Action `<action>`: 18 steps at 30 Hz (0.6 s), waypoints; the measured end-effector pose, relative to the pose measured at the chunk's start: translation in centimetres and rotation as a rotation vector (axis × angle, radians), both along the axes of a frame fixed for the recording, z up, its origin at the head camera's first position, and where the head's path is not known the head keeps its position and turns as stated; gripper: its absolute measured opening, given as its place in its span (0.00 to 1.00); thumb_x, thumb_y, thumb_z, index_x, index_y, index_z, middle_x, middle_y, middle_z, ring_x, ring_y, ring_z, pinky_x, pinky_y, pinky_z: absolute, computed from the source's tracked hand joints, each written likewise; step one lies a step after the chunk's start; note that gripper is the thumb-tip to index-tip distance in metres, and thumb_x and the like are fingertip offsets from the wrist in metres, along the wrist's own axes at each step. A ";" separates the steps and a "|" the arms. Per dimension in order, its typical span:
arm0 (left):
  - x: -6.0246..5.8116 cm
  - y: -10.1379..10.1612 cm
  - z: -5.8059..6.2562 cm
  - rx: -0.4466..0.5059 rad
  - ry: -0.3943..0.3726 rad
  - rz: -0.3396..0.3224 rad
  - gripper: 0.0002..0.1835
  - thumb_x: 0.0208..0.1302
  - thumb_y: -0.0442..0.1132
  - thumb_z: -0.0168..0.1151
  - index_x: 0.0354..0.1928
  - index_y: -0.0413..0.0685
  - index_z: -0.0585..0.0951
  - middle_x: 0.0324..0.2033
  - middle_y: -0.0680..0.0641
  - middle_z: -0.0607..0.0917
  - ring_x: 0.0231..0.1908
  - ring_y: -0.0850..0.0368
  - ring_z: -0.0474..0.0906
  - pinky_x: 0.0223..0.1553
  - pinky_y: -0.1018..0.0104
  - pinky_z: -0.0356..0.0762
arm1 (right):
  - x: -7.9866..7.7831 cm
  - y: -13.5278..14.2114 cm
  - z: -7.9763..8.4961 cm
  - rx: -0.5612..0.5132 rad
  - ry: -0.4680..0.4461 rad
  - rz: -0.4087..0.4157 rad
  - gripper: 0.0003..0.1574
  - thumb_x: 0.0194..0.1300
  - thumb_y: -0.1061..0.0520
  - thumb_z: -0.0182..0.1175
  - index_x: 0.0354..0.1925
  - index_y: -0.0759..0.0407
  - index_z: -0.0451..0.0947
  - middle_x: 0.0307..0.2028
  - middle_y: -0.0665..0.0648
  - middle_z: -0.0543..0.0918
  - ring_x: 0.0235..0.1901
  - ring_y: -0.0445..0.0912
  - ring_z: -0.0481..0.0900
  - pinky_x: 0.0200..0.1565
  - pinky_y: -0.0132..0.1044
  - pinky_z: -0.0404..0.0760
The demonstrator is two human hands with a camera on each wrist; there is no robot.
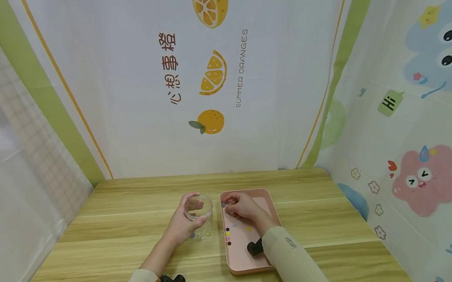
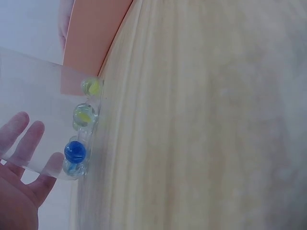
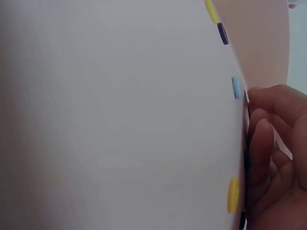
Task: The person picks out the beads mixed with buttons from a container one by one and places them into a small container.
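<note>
My left hand (image 1: pixel 181 223) grips a clear cup (image 1: pixel 206 225), thumb and fingers round its upper part; it stands upright on the table left of the tray. Several glass marbles lie at its bottom, among them a blue marble (image 2: pixel 75 152) and a marble with a yellow core (image 2: pixel 84 115). My right hand (image 1: pixel 243 207) reaches into the pink tray (image 1: pixel 242 260), fingers bent, fingertips low near the far left corner beside a bluish button (image 1: pixel 223 204). Whether they pinch a button is hidden. A light blue button (image 3: pixel 237 87) and a yellow button (image 3: pixel 233 195) lie nearby.
Along the tray's left wall several buttons form a row, including a dark purple button (image 1: pixel 227 229) and a dark red button (image 1: pixel 229 243). Another yellow button (image 1: pixel 249 229) lies mid-tray. The wooden table (image 1: pixel 137 217) ends at a printed curtain (image 1: pixel 147 142) behind.
</note>
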State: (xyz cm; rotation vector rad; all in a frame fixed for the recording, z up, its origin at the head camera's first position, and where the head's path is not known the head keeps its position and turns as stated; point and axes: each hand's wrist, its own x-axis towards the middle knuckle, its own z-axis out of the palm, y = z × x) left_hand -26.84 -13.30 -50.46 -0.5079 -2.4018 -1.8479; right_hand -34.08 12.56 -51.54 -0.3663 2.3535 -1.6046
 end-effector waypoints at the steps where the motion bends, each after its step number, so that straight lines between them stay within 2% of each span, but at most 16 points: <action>1: 0.0 0.0 0.0 0.000 -0.002 0.000 0.42 0.63 0.36 0.75 0.77 0.49 0.66 0.65 0.29 0.82 0.66 0.33 0.79 0.64 0.44 0.82 | 0.0 0.0 0.0 0.000 0.001 0.002 0.17 0.71 0.66 0.67 0.57 0.64 0.85 0.30 0.51 0.82 0.23 0.42 0.74 0.26 0.32 0.73; 7: 0.0 0.0 0.0 0.009 -0.017 -0.003 0.42 0.63 0.36 0.75 0.77 0.48 0.66 0.65 0.28 0.81 0.66 0.28 0.79 0.57 0.53 0.86 | 0.0 0.0 0.0 0.007 0.019 0.020 0.14 0.70 0.67 0.68 0.53 0.66 0.86 0.28 0.50 0.82 0.23 0.42 0.74 0.27 0.32 0.73; 12: 0.0 0.0 0.0 0.011 -0.017 -0.005 0.42 0.62 0.36 0.75 0.77 0.49 0.66 0.65 0.28 0.81 0.67 0.29 0.78 0.56 0.57 0.86 | 0.0 0.0 -0.1 0.010 0.019 0.017 0.10 0.70 0.67 0.68 0.49 0.66 0.87 0.27 0.49 0.81 0.23 0.42 0.74 0.28 0.32 0.74; 16: 0.0 -0.1 0.0 0.007 -0.012 -0.009 0.42 0.63 0.37 0.74 0.77 0.49 0.66 0.66 0.28 0.81 0.67 0.28 0.78 0.57 0.51 0.87 | 0.0 -0.1 -0.2 0.026 0.029 0.009 0.08 0.70 0.67 0.69 0.47 0.65 0.87 0.26 0.49 0.80 0.23 0.42 0.73 0.28 0.31 0.73; 18: 0.0 -0.1 0.0 0.000 -0.003 -0.010 0.43 0.63 0.38 0.74 0.78 0.48 0.66 0.65 0.28 0.81 0.67 0.29 0.78 0.61 0.46 0.85 | 0.0 -0.1 -0.2 0.038 0.027 0.001 0.08 0.70 0.67 0.69 0.47 0.64 0.88 0.26 0.49 0.80 0.24 0.42 0.74 0.28 0.31 0.73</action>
